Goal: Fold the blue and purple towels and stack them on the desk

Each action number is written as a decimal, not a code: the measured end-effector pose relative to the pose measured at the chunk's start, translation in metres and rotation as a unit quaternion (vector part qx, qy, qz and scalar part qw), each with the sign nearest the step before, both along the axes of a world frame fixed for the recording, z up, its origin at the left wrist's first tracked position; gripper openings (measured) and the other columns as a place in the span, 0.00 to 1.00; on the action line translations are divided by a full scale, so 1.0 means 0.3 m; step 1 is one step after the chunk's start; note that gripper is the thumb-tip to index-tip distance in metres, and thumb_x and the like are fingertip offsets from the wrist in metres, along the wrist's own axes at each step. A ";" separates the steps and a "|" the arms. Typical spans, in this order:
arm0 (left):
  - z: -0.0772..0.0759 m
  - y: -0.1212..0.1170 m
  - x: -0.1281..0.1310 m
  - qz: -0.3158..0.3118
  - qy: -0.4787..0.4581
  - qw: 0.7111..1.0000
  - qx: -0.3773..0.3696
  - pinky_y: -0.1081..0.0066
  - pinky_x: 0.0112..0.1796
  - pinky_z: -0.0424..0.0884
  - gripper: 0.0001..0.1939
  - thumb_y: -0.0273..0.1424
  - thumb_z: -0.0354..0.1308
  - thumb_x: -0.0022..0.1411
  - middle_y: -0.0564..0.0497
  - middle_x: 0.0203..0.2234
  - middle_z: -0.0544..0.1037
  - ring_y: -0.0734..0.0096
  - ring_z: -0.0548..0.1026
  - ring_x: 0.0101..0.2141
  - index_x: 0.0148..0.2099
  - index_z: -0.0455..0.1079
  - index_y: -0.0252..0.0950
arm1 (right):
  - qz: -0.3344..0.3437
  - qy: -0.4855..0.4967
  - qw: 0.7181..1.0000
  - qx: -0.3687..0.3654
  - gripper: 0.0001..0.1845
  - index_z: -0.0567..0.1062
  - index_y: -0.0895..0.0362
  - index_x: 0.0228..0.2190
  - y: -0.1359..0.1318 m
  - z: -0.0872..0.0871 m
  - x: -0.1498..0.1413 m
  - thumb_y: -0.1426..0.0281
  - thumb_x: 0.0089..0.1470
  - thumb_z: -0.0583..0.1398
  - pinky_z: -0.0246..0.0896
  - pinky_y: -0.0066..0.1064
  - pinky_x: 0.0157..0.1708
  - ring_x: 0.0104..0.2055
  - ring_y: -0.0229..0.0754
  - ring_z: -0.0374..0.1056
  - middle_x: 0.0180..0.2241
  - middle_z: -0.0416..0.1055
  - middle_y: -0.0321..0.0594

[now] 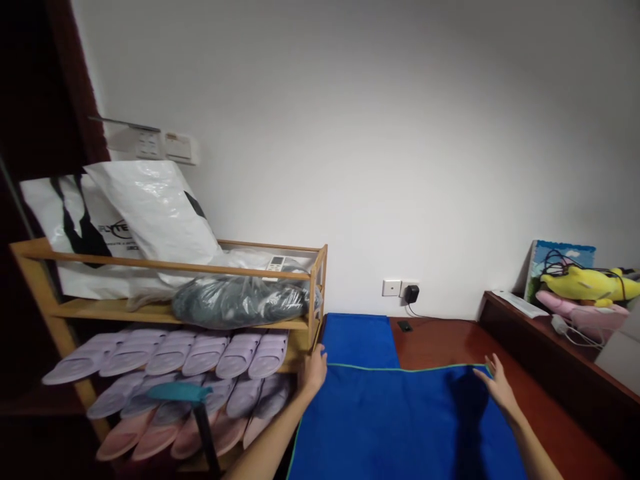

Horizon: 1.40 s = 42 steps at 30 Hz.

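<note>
A blue cloth with green edging point(390, 420) spreads in front of me, its far edge nearly straight between my two hands. My left hand point(314, 371) is at the far left corner, close beside the shoe rack, thumb and fingers closed on the cloth. At the far right corner, my right hand point(496, 385) has the cloth's edge between thumb and fingers and casts a dark shadow on it. Beyond that edge lies another flat blue piece point(357, 339); whether it joins the cloth I cannot tell.
At left stands a wooden shoe rack point(43, 287) with rows of slippers point(170, 350), white bags point(155, 213) and a plastic-wrapped bundle point(245, 300). A black plug point(411, 294) sits in the wall above the reddish-brown surface point(440, 340). A yellow plush toy point(590, 285) rests on the right ledge.
</note>
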<state>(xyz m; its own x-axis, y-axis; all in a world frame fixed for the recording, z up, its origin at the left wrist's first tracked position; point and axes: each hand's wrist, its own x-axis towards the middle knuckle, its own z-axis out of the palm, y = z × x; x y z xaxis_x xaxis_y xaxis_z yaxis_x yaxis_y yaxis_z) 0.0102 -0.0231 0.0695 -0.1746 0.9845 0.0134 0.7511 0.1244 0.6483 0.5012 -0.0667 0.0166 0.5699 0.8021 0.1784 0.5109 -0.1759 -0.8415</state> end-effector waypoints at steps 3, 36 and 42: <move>-0.098 -0.162 0.039 -0.103 0.049 0.992 0.056 0.64 0.53 0.61 0.20 0.32 0.47 0.63 0.48 0.55 0.70 0.63 0.66 0.55 0.57 0.64 0.44 | 0.093 -0.061 0.993 -0.039 0.43 0.59 0.56 0.57 -0.098 -0.097 -0.158 0.49 0.43 0.57 0.51 0.40 0.59 0.60 0.50 0.56 0.59 0.61 0.46; -0.424 -0.675 -0.121 -0.217 0.184 0.927 0.243 0.58 0.54 0.64 0.30 0.37 0.44 0.64 0.53 0.63 0.53 0.61 0.57 0.60 0.66 0.40 0.49 | -0.080 -0.135 0.985 -0.065 0.31 0.66 0.39 0.51 -0.868 -0.309 -0.226 0.47 0.45 0.49 0.47 0.61 0.55 0.62 0.56 0.52 0.60 0.58 0.37; -0.518 -0.722 -0.153 -0.235 0.129 0.938 0.221 0.62 0.49 0.71 0.28 0.37 0.46 0.63 0.54 0.62 0.56 0.61 0.60 0.58 0.65 0.45 0.53 | -0.116 -0.066 0.985 -0.108 0.28 0.74 0.41 0.37 -0.906 -0.266 -0.052 0.44 0.33 0.55 0.50 0.62 0.53 0.56 0.62 0.61 0.51 0.70 0.41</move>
<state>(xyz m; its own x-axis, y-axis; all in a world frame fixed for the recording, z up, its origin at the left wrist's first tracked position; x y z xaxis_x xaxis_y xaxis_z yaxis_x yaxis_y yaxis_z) -0.0356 -0.2395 -0.0858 0.3417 0.8406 0.4202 0.7949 -0.4970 0.3480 0.4854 -0.3386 -0.0631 0.7258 0.6802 0.1021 0.5382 -0.4692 -0.7001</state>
